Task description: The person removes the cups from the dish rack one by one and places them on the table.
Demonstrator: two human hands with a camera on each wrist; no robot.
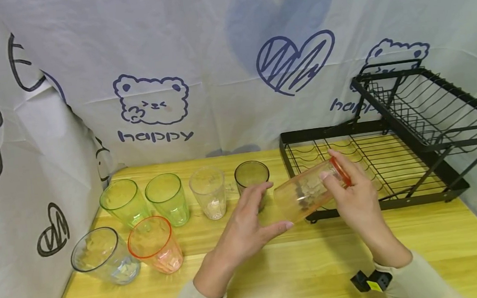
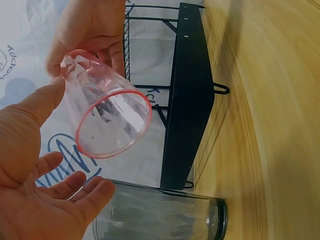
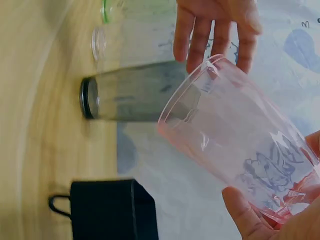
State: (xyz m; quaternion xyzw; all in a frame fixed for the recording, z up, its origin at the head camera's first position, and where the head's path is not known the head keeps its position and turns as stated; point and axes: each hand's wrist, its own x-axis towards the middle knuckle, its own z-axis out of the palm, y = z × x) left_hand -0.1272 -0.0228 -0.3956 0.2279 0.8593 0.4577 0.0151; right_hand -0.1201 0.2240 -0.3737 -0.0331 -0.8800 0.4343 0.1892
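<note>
My right hand (image 1: 355,200) holds a clear pink-orange tumbler (image 1: 306,192) by its red-tinted base end. The tumbler is tilted on its side above the table, its mouth toward my left hand (image 1: 243,229). That left hand is spread, thumb apart from the fingers, just short of the tumbler in the head view. In the left wrist view, the pink rim (image 2: 114,124) faces the camera. A dark grey tumbler (image 1: 252,174) stands behind the left fingers, partly hidden; the right wrist view shows it too, its grey side (image 3: 135,95) beside the pink mouth.
Left on the wooden table (image 1: 300,276) stand a yellow-green cup (image 1: 124,204), a green cup (image 1: 167,200), a clear cup (image 1: 209,194), a bluish cup (image 1: 105,255) and an orange-red cup (image 1: 157,246). A black two-tier dish rack (image 1: 422,201) occupies the right, close behind the right hand.
</note>
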